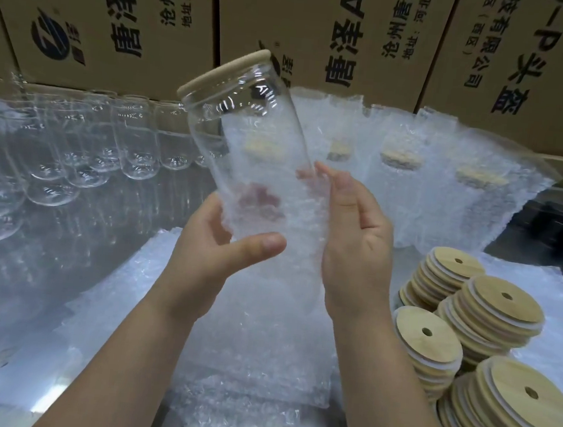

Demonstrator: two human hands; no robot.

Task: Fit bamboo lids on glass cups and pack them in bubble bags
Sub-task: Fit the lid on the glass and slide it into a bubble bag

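My left hand (222, 245) clamped round the glass cup (246, 134), base blurred inside the bubble bag (285, 299), right hand (356, 241) at the bag's edge, grip unclear, lid stacks (490, 316) right of it, cropped

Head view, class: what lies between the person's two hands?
Head view: the lower end of the glass cup, partly inside a bubble bag, lies between the left hand and right hand.

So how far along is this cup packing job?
Done: several bagged cups stand at the back right. In hand: the left grip holds a glass cup with its bamboo lid fitted, its base inside a bubble bag held by the right grip. Left: rows of bare cups on the left, lid stacks on the right and a pile of flat bags suggest plenty remains.
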